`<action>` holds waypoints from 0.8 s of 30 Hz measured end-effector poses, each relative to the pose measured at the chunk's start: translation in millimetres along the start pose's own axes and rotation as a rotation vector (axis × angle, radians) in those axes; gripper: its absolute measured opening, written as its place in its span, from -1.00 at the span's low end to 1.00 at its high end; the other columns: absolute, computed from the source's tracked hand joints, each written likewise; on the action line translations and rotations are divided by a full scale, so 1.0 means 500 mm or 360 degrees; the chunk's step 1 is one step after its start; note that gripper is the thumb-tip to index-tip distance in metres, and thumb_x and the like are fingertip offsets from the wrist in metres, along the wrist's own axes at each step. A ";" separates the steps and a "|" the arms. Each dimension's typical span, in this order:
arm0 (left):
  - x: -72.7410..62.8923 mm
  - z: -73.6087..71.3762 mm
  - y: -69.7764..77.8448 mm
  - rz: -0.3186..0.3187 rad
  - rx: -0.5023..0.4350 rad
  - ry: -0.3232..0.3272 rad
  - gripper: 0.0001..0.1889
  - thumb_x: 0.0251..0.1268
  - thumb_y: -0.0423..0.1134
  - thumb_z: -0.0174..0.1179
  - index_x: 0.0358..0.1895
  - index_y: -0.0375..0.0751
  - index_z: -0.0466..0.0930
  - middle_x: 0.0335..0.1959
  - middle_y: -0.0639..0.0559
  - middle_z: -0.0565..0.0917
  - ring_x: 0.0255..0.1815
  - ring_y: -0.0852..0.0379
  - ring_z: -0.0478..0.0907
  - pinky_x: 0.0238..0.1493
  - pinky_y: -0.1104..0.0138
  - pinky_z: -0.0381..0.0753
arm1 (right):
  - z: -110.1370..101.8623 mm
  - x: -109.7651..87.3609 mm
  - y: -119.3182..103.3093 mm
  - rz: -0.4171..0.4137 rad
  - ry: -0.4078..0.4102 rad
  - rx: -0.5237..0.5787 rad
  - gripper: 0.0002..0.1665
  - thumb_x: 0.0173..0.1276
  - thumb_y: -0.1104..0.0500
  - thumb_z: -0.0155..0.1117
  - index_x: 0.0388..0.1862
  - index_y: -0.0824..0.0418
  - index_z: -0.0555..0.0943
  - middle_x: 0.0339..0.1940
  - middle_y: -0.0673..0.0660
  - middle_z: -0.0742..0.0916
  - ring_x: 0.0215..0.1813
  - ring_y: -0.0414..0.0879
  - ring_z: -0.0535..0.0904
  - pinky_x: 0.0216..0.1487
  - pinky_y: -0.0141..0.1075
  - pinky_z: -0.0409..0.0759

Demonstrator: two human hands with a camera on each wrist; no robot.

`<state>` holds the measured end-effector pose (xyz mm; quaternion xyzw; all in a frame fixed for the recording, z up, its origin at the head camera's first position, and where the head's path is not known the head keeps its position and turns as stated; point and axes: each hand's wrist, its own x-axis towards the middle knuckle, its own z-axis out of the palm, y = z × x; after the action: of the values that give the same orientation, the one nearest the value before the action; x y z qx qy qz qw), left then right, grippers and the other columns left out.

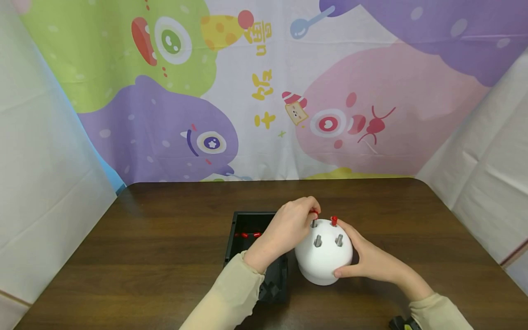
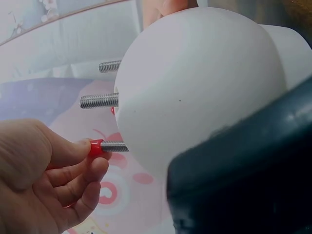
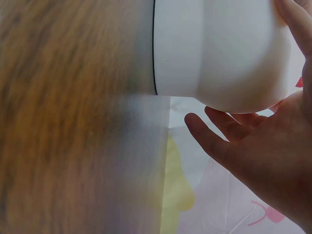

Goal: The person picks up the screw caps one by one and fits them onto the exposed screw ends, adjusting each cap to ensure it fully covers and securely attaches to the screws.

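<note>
A white ball-shaped body [image 1: 323,256] on a short round base stands on the table, with several threaded metal studs [image 1: 318,241] sticking up from its top. My left hand [image 1: 288,229] pinches a red cap [image 2: 96,147] between thumb and fingers at the end of the far-left stud, as the left wrist view shows. Another red cap [image 1: 334,220] sits on the far-right stud; the two nearer studs are bare. My right hand [image 1: 371,259] holds the ball's right side, thumb at the front and fingers round the back.
Left of the ball is a black tray [image 1: 229,238], partly hidden under my left forearm, with several small red pieces [image 1: 245,235] in it. A dark object [image 1: 399,322] lies by my right sleeve. A patterned cloth [image 1: 264,151] hangs behind the brown table [image 1: 144,256].
</note>
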<state>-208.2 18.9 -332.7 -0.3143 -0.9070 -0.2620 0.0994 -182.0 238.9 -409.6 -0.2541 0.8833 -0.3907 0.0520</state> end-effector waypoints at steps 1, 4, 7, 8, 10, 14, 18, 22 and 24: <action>0.000 0.000 0.000 -0.0001 -0.0002 0.0000 -0.90 0.24 -0.29 0.12 -0.20 -0.16 0.53 -0.30 0.08 0.58 -0.39 0.27 0.49 -0.34 0.52 0.51 | 0.000 0.000 0.000 -0.0001 0.0001 0.0001 0.24 -0.07 -0.08 0.46 0.43 -0.13 -0.15 0.37 0.13 0.18 0.28 0.01 0.22 0.10 -0.09 0.37; 0.000 -0.001 0.000 -0.0001 -0.0002 -0.0004 -0.90 0.24 -0.28 0.12 -0.20 -0.15 0.53 -0.29 0.08 0.58 -0.38 0.27 0.50 -0.34 0.52 0.52 | 0.000 0.000 0.000 -0.0004 0.0001 0.0003 0.24 -0.07 -0.07 0.47 0.43 -0.13 -0.15 0.37 0.13 0.18 0.28 0.01 0.22 0.11 -0.10 0.37; -0.002 -0.002 0.000 0.0002 -0.0005 -0.0005 -0.91 0.24 -0.28 0.12 -0.21 -0.14 0.52 -0.29 0.08 0.58 -0.37 0.26 0.51 -0.33 0.51 0.52 | 0.000 0.000 -0.001 -0.0011 0.0002 0.0009 0.24 -0.07 -0.06 0.47 0.44 -0.13 -0.15 0.37 0.13 0.18 0.29 0.01 0.22 0.11 -0.12 0.37; -0.002 -0.003 -0.001 0.0002 -0.0007 -0.0006 -0.91 0.24 -0.28 0.12 -0.21 -0.13 0.52 -0.29 0.08 0.58 -0.37 0.26 0.51 -0.33 0.52 0.52 | 0.000 -0.001 -0.001 -0.0011 0.0001 0.0011 0.24 -0.07 -0.06 0.47 0.44 -0.13 -0.15 0.37 0.13 0.18 0.29 0.01 0.21 0.11 -0.12 0.37; -0.003 -0.004 -0.001 0.0005 -0.0016 -0.0002 -0.91 0.24 -0.28 0.13 -0.21 -0.12 0.52 -0.29 0.08 0.58 -0.37 0.26 0.51 -0.33 0.51 0.52 | 0.000 -0.001 -0.002 -0.0013 0.0000 0.0015 0.24 -0.07 -0.06 0.47 0.44 -0.13 -0.15 0.37 0.13 0.18 0.29 0.02 0.22 0.11 -0.13 0.37; -0.002 -0.004 -0.003 0.0022 -0.0009 0.0005 -0.91 0.24 -0.28 0.13 -0.22 -0.12 0.52 -0.29 0.09 0.58 -0.37 0.26 0.50 -0.33 0.51 0.51 | 0.001 -0.001 -0.002 -0.0010 -0.0001 0.0014 0.24 -0.06 -0.06 0.46 0.44 -0.12 -0.16 0.38 0.14 0.16 0.30 0.03 0.21 0.11 -0.06 0.36; -0.001 -0.004 -0.003 0.0036 0.0005 0.0008 -0.91 0.24 -0.27 0.13 -0.22 -0.12 0.52 -0.29 0.09 0.58 -0.36 0.26 0.51 -0.33 0.51 0.51 | 0.000 -0.001 -0.003 -0.0005 -0.0002 0.0009 0.24 -0.05 -0.06 0.46 0.44 -0.11 -0.16 0.38 0.15 0.16 0.30 0.04 0.20 0.11 -0.02 0.35; -0.002 -0.005 -0.002 0.0028 -0.0005 0.0003 -0.91 0.24 -0.27 0.13 -0.21 -0.12 0.53 -0.28 0.09 0.58 -0.35 0.27 0.52 -0.31 0.51 0.52 | 0.000 -0.001 -0.003 0.0003 -0.0004 0.0007 0.24 -0.05 -0.07 0.46 0.44 -0.10 -0.16 0.38 0.15 0.16 0.30 0.04 0.20 0.11 -0.03 0.36; -0.002 -0.005 -0.002 0.0025 -0.0016 0.0002 -0.90 0.24 -0.27 0.13 -0.20 -0.13 0.53 -0.28 0.09 0.58 -0.35 0.27 0.52 -0.31 0.51 0.52 | -0.001 -0.001 -0.003 0.0007 -0.0006 0.0009 0.24 -0.05 -0.07 0.46 0.44 -0.11 -0.16 0.38 0.16 0.15 0.30 0.04 0.20 0.11 -0.03 0.36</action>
<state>-208.1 16.3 -331.6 -0.3216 -0.9032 -0.2658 0.1004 -180.8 238.4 -408.2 -0.2526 0.8827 -0.3924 0.0553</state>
